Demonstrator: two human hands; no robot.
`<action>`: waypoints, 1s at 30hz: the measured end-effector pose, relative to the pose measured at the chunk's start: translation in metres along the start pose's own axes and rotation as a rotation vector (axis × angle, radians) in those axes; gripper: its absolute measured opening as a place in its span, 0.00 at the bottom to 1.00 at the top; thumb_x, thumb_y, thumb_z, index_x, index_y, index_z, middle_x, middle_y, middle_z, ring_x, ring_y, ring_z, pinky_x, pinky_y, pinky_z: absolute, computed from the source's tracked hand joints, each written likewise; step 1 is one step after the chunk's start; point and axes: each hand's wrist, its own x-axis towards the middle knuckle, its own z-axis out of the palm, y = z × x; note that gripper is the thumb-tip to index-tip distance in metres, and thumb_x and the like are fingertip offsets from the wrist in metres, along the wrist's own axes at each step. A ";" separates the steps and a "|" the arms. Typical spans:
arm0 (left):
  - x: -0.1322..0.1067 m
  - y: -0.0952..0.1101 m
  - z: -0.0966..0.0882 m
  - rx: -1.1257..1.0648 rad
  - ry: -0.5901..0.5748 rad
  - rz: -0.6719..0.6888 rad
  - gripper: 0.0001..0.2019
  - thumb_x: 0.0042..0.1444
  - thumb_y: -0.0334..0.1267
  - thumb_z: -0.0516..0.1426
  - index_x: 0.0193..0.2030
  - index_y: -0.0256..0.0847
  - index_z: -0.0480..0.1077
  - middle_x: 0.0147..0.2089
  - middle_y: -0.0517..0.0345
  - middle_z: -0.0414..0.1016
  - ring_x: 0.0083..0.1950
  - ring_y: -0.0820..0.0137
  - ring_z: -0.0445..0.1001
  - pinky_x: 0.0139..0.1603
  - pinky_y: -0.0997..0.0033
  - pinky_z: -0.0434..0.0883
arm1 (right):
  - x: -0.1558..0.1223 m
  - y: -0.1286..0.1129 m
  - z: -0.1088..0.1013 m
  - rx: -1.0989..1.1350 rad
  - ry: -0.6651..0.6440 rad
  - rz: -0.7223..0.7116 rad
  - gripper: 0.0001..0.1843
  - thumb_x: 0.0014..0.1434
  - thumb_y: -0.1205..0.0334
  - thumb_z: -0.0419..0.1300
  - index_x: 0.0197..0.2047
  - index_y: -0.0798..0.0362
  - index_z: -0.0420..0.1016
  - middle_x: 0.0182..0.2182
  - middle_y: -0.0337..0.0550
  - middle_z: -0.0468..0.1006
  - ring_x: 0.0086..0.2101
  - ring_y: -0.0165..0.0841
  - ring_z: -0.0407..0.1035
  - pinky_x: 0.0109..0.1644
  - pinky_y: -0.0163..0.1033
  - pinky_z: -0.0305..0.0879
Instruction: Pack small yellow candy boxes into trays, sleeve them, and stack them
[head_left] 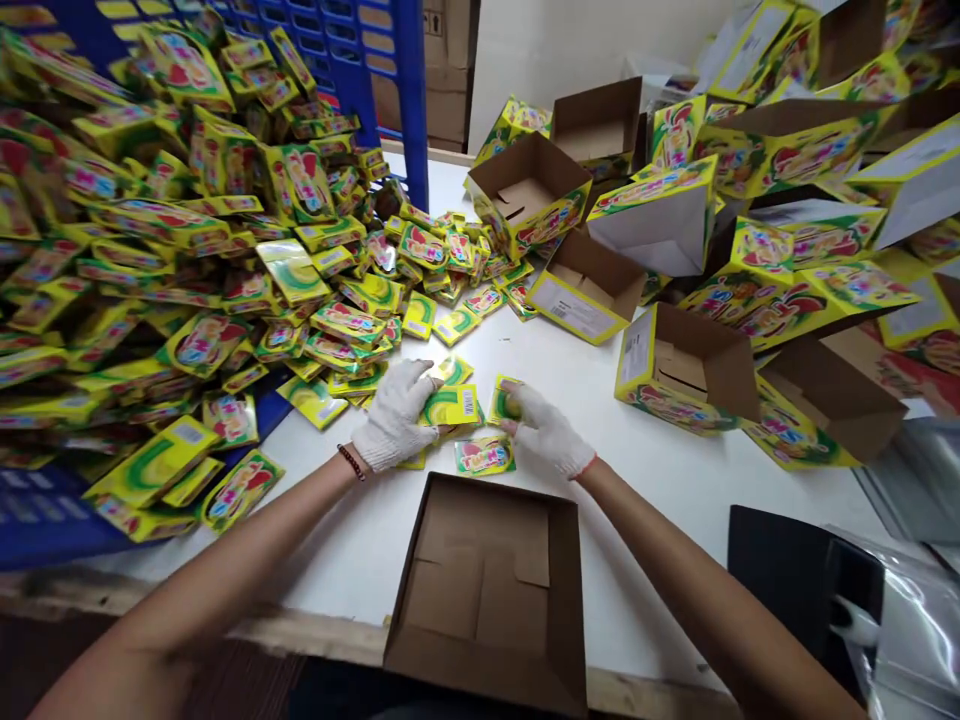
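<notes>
My left hand (397,415), in a white knit glove, is closed around a small yellow-and-green packet (459,405) with a barcode on its end. More packets lie under and beside these fingers. To the right, my right hand (547,428), gloved too, pinches another small packet (504,402) between thumb and fingers. On the white table between the hands lies a packet (486,456) with bright lettering. Nearest to me stands an open brown cardboard box (480,590); bare cardboard shows at its bottom.
A big heap of similar packets (202,240) spills from a blue plastic crate (409,90) on the left. Several open printed display boxes (686,370) are piled at the right. A black object (780,570) and clear plastic (915,620) lie at the lower right.
</notes>
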 end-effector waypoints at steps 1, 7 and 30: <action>-0.009 0.005 -0.008 -0.071 0.039 -0.043 0.28 0.49 0.51 0.65 0.54 0.40 0.69 0.59 0.43 0.69 0.62 0.50 0.66 0.65 0.45 0.63 | -0.006 -0.007 -0.006 0.037 0.093 0.019 0.31 0.60 0.55 0.57 0.66 0.57 0.65 0.63 0.56 0.69 0.62 0.45 0.63 0.67 0.54 0.60; -0.049 0.052 -0.052 -0.898 0.020 -0.340 0.34 0.49 0.53 0.66 0.59 0.41 0.64 0.52 0.49 0.72 0.49 0.61 0.74 0.50 0.60 0.73 | -0.040 -0.087 -0.012 0.289 0.241 -0.110 0.35 0.60 0.59 0.61 0.70 0.44 0.58 0.65 0.48 0.66 0.59 0.42 0.67 0.65 0.53 0.63; -0.283 0.181 -0.136 0.366 1.200 -0.485 0.22 0.62 0.45 0.58 0.61 0.45 0.64 0.53 0.48 0.67 0.53 0.61 0.70 0.56 0.57 0.69 | -0.046 -0.285 0.147 0.976 -0.783 -0.155 0.18 0.43 0.50 0.72 0.35 0.50 0.78 0.34 0.45 0.81 0.33 0.38 0.75 0.39 0.44 0.76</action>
